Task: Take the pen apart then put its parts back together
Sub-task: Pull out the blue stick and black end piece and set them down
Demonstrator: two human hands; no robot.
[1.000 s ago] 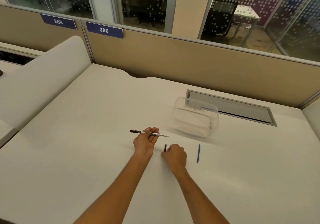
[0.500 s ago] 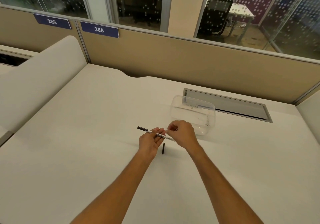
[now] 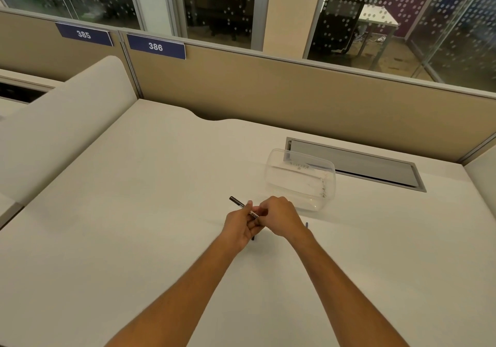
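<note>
White pen barrel (image 3: 245,207) | left hand (image 3: 239,226) grips | right hand (image 3: 279,216) pinches (dark tip out left)

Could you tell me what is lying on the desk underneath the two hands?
A small dark pen part pokes out below the left hand, and a blue rod's tip shows beside the right hand. The hands cover the rest.

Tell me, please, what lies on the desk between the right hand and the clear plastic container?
Nothing: in the head view, only bare white desk separates the right hand from the clear plastic container.
</note>
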